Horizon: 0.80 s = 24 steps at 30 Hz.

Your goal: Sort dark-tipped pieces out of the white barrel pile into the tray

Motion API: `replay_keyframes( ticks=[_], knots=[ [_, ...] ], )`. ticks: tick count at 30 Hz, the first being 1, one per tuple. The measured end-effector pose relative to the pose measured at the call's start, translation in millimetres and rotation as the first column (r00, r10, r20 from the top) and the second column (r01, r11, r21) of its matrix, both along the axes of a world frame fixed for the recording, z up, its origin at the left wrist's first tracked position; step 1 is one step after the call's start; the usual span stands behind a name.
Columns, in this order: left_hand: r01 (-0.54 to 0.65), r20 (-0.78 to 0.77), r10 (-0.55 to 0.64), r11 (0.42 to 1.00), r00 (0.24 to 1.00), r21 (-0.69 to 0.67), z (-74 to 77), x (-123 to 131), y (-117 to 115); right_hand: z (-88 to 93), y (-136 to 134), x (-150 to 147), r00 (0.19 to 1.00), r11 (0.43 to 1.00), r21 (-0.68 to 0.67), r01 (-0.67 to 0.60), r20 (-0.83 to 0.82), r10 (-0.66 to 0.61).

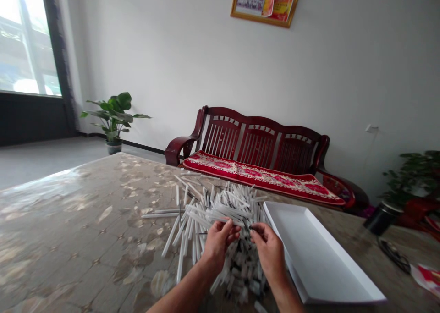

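Dozens of white tubes [223, 210], black-tipped, heaped

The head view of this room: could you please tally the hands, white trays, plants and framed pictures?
Hands: 2 (left hand, right hand)
White trays: 1
Plants: 2 (potted plant, leafy plant)
Framed pictures: 1
Total: 6
The heap of white sticks is too dense to count, so it is left out.

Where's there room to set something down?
The widest free patch is the marbled tabletop left of the pile of white tubes. A narrower one lies between the white tray and the black canister. It's crowded at your left hand and right hand, inside the pile.
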<state>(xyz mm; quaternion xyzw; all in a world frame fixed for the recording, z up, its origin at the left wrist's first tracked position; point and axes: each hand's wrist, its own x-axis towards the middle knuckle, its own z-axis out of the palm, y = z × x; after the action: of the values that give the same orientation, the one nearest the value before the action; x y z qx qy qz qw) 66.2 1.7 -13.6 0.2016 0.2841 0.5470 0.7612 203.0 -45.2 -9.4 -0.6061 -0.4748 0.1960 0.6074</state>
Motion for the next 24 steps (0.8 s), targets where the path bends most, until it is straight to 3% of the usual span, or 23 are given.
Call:
replay_keyframes(
  ticks=[24],
  knots=[
    [0.028,0.002,-0.028,0.999,1.000,0.025,-4.2,3.7,5.1,0.1,6.4,-2.6,0.998,0.998,0.068,0.014,0.055,-0.018]
  ],
)
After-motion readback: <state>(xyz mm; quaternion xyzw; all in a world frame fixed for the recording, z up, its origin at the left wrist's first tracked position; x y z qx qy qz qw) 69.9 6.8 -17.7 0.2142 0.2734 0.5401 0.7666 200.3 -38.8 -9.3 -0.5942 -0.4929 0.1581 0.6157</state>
